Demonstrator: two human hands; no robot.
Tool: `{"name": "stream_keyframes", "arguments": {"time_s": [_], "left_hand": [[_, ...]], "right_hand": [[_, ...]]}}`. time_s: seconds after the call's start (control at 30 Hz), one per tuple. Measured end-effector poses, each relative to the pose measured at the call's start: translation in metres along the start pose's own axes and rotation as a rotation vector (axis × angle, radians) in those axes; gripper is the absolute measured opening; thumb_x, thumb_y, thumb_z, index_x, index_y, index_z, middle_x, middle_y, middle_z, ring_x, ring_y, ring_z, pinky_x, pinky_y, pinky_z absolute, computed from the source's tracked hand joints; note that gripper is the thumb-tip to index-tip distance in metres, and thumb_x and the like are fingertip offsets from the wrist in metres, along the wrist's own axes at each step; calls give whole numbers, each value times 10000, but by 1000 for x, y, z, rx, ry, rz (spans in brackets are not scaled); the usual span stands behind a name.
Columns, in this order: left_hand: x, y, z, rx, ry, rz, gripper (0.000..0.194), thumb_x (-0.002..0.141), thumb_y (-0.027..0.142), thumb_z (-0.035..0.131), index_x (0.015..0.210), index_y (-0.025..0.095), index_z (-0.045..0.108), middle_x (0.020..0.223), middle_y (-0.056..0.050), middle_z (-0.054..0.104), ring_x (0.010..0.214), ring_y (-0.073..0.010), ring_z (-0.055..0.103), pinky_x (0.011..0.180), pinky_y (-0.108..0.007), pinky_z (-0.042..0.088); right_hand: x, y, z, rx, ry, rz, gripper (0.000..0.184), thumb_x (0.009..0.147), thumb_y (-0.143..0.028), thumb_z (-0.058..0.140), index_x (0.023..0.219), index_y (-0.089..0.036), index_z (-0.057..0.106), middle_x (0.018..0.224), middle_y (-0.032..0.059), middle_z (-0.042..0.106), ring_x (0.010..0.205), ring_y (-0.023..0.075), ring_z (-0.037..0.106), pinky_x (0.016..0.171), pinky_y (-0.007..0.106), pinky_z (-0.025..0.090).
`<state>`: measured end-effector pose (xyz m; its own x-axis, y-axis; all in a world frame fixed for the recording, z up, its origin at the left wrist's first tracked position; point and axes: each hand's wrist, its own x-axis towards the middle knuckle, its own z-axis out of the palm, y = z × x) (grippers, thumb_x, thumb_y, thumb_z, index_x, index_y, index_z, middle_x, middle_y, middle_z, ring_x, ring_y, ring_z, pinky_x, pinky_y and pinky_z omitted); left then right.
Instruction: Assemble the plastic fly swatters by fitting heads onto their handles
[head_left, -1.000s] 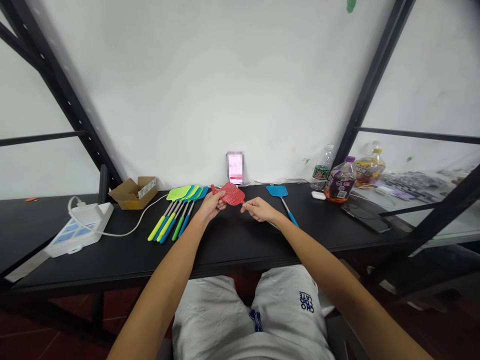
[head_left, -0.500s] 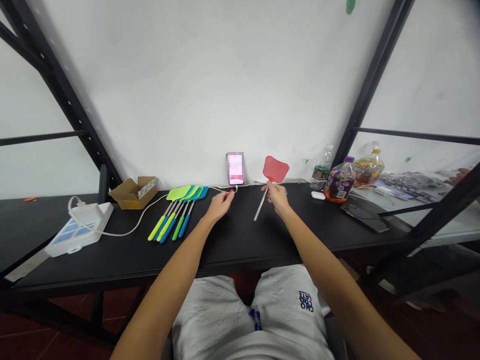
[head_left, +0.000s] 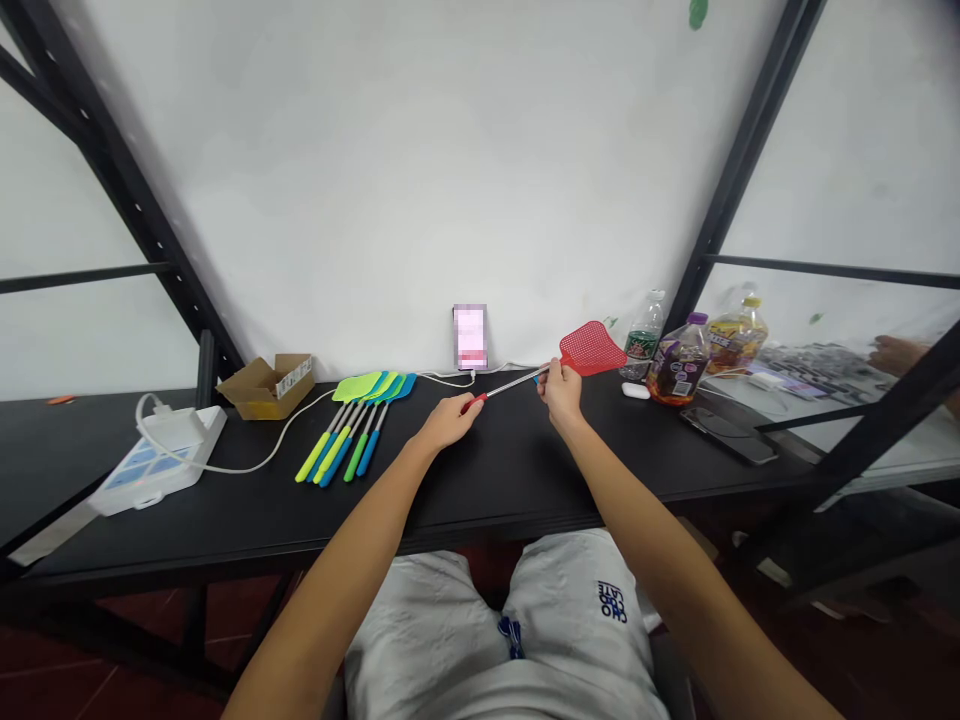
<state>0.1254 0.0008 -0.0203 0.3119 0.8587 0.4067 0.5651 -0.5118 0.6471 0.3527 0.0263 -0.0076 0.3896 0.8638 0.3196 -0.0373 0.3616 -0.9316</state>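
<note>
left arm (head_left: pixel 341 560) and right arm (head_left: pixel 660 545) rise from the bottom edge. left hand (head_left: pixel 448 422) and right hand (head_left: pixel 562 393) curl closed near centre.

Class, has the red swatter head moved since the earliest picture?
Yes: the red swatter head moved right, from below the propped phone to its right.

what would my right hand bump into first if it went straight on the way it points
Probably the white wall ahead; lower down, the mostly hidden blue swatter head or thin white cable might come first; depth at the right hand is unclear.

Swatter head (head_left: pixel 592 349) red, mesh patt; tabletop (head_left: pixel 495 480) blk
</note>
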Motion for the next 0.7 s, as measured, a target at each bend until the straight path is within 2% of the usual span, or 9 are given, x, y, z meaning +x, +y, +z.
{"name": "stream_keyframes", "arguments": {"time_s": [0.1, 0.27, 0.43, 0.5, 0.7], "left_hand": [[-2, 1, 0, 9, -3, 2, 333, 882, 438, 541, 646, 207, 508, 596, 11, 505, 569, -151, 420, 580, -262, 229], [-3, 4, -2, 26, 7, -7, 277, 837, 431, 615, 667, 221, 555, 623, -11, 540, 569, -166, 419, 575, -263, 194], [-4, 9, -1, 45, 18, 28, 289, 863, 430, 580, 667, 221, 538, 621, -12, 538, 563, -166, 413, 574, -266, 202], [-4, 12, 2, 16, 23, 56, 295, 871, 436, 570, 674, 219, 537, 623, -10, 540, 573, -166, 429, 580, -264, 221], [-5, 16, 13, 41, 45, 99, 311, 918, 420, 510, 681, 218, 510, 638, -21, 555, 584, -171, 463, 597, -270, 232]], "right_hand": [[-1, 1, 2, 47, 90, -39, 367, 930, -485, 466, 735, -175, 490, 557, -31, 524, 393, 57, 450, 363, 175, 318], [-2, 1, 2, 37, 64, -58, 360, 916, -484, 488, 734, -174, 510, 546, -32, 524, 386, 63, 455, 368, 186, 329], [-7, -1, 5, 39, 30, -31, 382, 920, -495, 466, 749, -161, 542, 543, -18, 526, 387, 68, 459, 371, 191, 331], [-12, -2, 9, 45, -15, 5, 406, 921, -523, 452, 765, -161, 548, 549, -10, 534, 381, 70, 455, 362, 192, 319], [-26, -3, 20, 63, -259, 66, 487, 890, -623, 456, 802, -155, 560, 545, -8, 528, 366, 81, 455, 334, 198, 279]]}}
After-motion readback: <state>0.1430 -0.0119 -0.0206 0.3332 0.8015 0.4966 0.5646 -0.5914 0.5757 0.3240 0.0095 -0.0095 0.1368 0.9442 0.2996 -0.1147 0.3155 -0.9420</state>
